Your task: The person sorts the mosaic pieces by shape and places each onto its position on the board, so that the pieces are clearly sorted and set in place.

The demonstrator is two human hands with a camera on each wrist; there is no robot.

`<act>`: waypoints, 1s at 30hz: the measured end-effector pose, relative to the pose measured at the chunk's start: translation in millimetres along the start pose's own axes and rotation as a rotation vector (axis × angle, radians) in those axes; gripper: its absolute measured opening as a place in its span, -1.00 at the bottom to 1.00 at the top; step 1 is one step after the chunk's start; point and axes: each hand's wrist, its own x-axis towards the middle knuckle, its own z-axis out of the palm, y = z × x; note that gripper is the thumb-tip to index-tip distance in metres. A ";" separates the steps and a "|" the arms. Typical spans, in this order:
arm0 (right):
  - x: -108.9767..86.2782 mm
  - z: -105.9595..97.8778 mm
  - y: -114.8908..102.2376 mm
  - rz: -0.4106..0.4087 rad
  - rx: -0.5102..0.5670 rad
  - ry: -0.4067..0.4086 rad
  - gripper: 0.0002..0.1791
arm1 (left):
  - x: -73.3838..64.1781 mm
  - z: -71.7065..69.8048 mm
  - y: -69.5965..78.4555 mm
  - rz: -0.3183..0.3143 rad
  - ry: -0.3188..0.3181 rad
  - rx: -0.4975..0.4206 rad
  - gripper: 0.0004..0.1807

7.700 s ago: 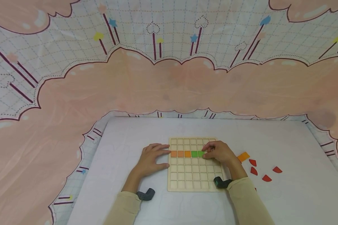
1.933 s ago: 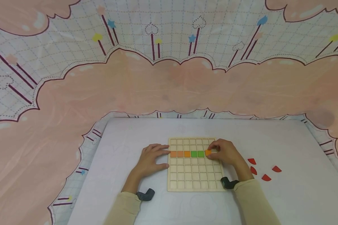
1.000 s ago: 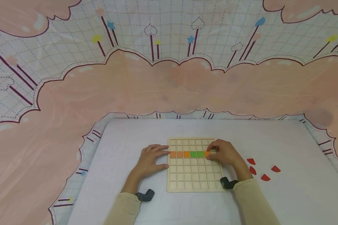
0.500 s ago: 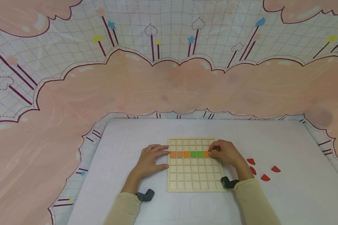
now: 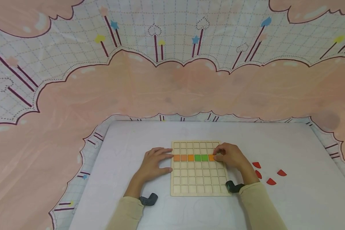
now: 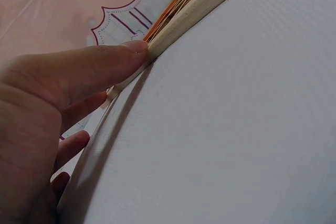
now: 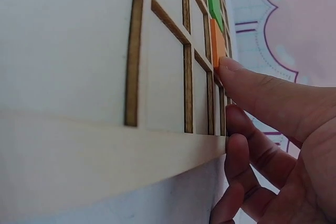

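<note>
White tabletop [image 5: 132, 134]: left hand [image 5: 155, 163], fingers extended, touches wooden grid board [image 5: 192, 180]; right hand [image 5: 231, 156] thumbs orange tile [image 7: 216, 43], pinch indeterminate; even pressure should seat it flush.

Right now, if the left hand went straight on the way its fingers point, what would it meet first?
The left edge of the grid board; the left hand seems close against it, though exact contact is hard to tell.
</note>
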 end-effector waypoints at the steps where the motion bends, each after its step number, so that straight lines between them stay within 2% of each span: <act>1: 0.5 0.0 -0.2 0.004 0.001 -0.001 -0.89 | 0.0 -0.1 0.1 -0.001 -0.001 -0.001 -0.38; 9: -2.5 -2.0 1.3 0.010 0.014 -0.015 -0.88 | 0.1 0.2 -1.0 0.010 -0.001 0.004 -0.38; 17: -14.9 -23.6 10.4 0.088 0.060 -0.053 -0.76 | 1.6 2.2 -1.5 0.013 0.003 0.001 -0.38; 22: -21.4 -40.0 19.0 0.116 -0.011 -0.064 -0.70 | 1.9 2.8 -1.7 0.002 0.000 0.013 -0.37; 30: -32.0 -57.9 38.7 0.145 -0.081 -0.066 -0.74 | 0.4 1.3 -1.0 -0.005 -0.005 0.013 -0.37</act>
